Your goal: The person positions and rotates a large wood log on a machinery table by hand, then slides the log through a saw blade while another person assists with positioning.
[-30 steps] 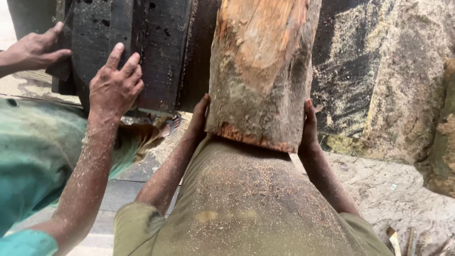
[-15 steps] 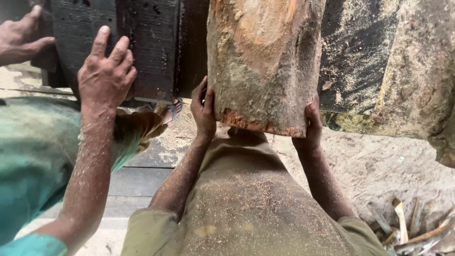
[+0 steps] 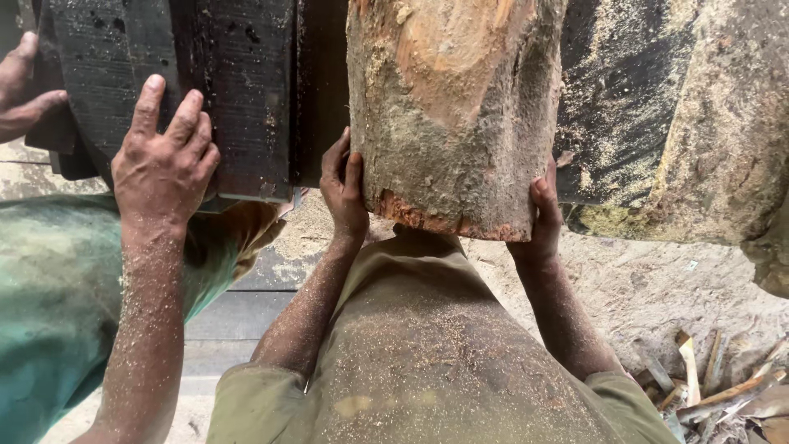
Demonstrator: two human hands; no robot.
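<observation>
Sawmill yard: sawdust-covered ground (image 3: 657, 288), pile of wood offcuts (image 3: 723, 395) at lower right, grey concrete slab (image 3: 246, 312) at lower left.

Nearest: my olive shirt (image 3: 427, 362), dusted with sawdust. The near end of the log (image 3: 452, 107) sits right at my waist. It looks butted against me, probably so my body takes the load rather than my arms.

My left hand (image 3: 345, 189) is on the log's left flank at the near cut edge. Fingers point up and lie close together and nearly straight against the bark. It's a flat press, not a wrap.

My right hand (image 3: 542, 218) mirrors it on the right flank, fingers lightly curled round the lower corner of the cut end. The log is too thick to close either hand around, so it's pinched between both palms. The low grip likely gives steering control over the end.

The log runs away from me, bark on, with pale and orange patches. I can't tell what supports it underneath.

Just left of the log is a dark plank (image 3: 238, 99), blackened and speckled. A co-worker's hand (image 3: 164, 164) is spread flat on its near end, and their second hand (image 3: 20, 86) grips its far-left edge, apparently bracing it. Their teal garment (image 3: 49, 296) fills the left side.

Farthest right are a dark dusty board (image 3: 625, 99) and a rough bark-covered trunk (image 3: 723, 140).
</observation>
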